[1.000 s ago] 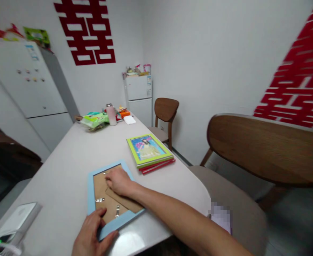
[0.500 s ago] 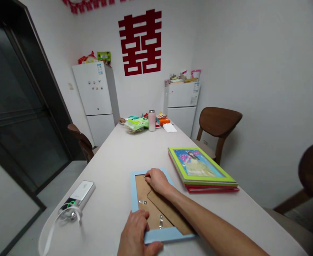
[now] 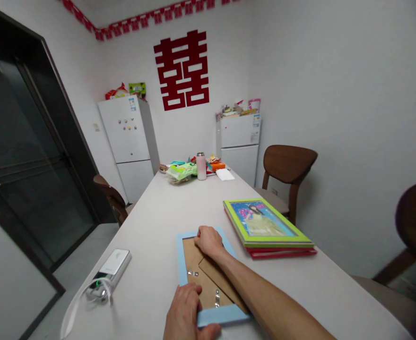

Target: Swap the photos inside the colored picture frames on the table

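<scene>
A light-blue picture frame [image 3: 181,259] lies face down on the table, its brown backing board [image 3: 208,295] and flap-like stand [image 3: 217,276] showing. Small metal clips [image 3: 217,298] sit on the board. My left hand [image 3: 184,309] grips the near left corner, fingers over the edge and thumb along the near side. At the far end of the board, my right hand [image 3: 210,242] is closed with its fingertips pressed at the inner edge; what they pinch is hidden. My right forearm covers much of the frame's right side.
A stack of picture frames [image 3: 270,224], green on top and red below, lies to the right. On the left is a power bank [image 3: 114,267] with a white cable. A pink bottle [image 3: 201,168] and snack bags [image 3: 181,172] stand farther back. Chairs [image 3: 289,163] flank the table.
The view has tilted up slightly, so things sit lower in the picture. Both hands keep their places on the frame; the right fingers have shifted only slightly at the far edge.
</scene>
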The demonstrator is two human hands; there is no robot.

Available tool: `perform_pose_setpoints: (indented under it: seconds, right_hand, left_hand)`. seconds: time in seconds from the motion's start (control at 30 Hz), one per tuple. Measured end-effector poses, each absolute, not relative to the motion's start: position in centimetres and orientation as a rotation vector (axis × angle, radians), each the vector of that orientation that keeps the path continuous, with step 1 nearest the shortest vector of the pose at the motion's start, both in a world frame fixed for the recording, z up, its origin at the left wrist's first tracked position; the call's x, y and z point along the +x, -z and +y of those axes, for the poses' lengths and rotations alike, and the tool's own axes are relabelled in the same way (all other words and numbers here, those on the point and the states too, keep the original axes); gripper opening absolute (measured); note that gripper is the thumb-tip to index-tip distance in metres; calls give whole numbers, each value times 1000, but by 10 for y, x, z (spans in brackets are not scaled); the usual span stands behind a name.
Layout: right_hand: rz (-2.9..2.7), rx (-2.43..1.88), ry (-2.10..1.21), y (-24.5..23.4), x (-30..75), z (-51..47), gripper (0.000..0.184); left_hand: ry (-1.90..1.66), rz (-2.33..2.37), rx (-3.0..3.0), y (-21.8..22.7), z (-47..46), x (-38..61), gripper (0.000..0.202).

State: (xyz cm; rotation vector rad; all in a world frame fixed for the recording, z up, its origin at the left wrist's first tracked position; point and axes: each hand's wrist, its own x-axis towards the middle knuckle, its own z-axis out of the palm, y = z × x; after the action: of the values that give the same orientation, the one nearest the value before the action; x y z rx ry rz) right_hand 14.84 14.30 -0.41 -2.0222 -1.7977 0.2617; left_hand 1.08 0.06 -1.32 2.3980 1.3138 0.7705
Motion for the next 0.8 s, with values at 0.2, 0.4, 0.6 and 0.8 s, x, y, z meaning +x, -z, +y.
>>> perform_pose_setpoints:
  seconds: [0.2,0.4,0.6,0.8]
  right_hand:
    - [-1722,-1938,-303,-7,153,133,14]
    - [-1738,-1622,-410,-16,181,100,24]
    - [-1455,-1411,-591,-22,222,52,33]
    - [-755,-979,-1256,-12,180,20,38]
  left_hand:
    - [-678,1412,2351,5,-4,12,27]
    - [-567,1407,2408,8,-6,35,43]
    - [-835,1174,2412,-7,3,28,23]
    - [-1382,1077,1771,-35,-5,43,21]
